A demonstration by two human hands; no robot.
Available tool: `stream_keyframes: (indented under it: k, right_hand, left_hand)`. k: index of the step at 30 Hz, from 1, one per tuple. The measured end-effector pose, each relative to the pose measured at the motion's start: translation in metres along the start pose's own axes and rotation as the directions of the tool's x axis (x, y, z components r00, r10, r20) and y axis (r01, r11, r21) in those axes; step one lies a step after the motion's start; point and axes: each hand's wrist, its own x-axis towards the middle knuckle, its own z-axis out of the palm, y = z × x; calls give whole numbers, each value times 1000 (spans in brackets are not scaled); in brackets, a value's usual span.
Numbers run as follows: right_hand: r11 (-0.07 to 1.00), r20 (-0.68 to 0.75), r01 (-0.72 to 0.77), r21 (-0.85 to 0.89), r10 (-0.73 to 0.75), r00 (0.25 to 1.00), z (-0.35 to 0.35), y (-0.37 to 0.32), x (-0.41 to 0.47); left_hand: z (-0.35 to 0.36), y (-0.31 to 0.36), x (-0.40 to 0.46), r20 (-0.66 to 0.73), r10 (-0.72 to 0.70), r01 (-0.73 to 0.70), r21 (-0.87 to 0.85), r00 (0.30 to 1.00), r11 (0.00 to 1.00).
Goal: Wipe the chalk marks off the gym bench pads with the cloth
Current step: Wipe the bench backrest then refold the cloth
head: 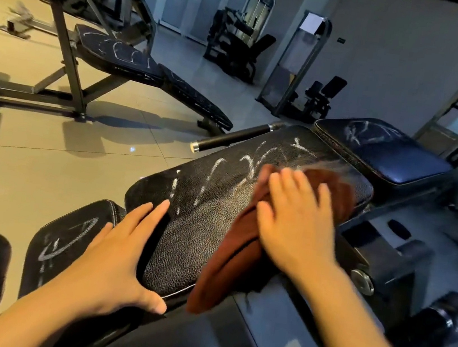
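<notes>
Flat, open right grip (294, 220) presses the cloth (227, 261) on the bench pad (191, 244); unpinched, it could slip free, leaving chalk marks (250, 161) beyond the fingertips.

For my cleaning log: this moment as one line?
right hand presses cloth on pad | left hand braces pad | chalk marks remain

Left hand (118, 258) lies flat, fingers straight, thumb spread; right hand (297, 224) flat, palm down, fingers extended.
</notes>
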Motion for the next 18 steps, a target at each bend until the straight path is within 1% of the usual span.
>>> stream_keyframes:
  k: [3,5,8,10,12,14,16,18]
  right_hand:
    - [985,-50,141,97,-137,989,18,-54,-35]
    - [958,-101,241,153,-227,969,26,-72,-57]
    - [907,-236,371,199,-323,917,36,-63,-71]
    - [895,-337,403,192,-325,884,37,-44,-61]
    - [924,-386,346,160,-264,884,31,-13,-43]
    - [968,-387,211,134,-144,911,22,29,-22]
    - [990,-304,53,130,-11,952,8,60,-5]
    - [994,-198,-45,103,65,978,-1,64,6]
  left_hand:
    - [0,-2,-4,-5,-12,11,-42,1000,999]
    - [0,-4,-7,4,-20,20,-41,1000,999]
    - [1,-10,-10,-9,-4,4,-50,1000,999]
    - [0,-13,-12,-43,8,-11,-66,999,998]
    - [-1,-15,-15,-69,-5,0,-69,998,998]
    - [1,-18,-17,-87,-1,-5,-72,996,997]
    - [4,-18,-17,-88,9,-18,-92,996,996]
    - [4,-17,-15,-92,3,-13,-109,996,994]
